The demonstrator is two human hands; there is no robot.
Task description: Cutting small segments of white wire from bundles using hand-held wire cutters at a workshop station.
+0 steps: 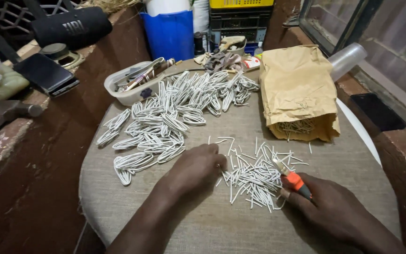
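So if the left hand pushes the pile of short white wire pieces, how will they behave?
The short white wire pieces look thin and loose, so they would probably scatter rather than move together. They seem light and stiff. The coarse cloth may snag them.

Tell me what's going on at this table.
A person sits at a round table covered in coarse grey cloth. The right hand grips orange-handled pliers over a scattered pile of short white wire pieces; the left hand picks at that pile's edge. Bundles of looped white wire lie beyond, beside a brown paper bag.
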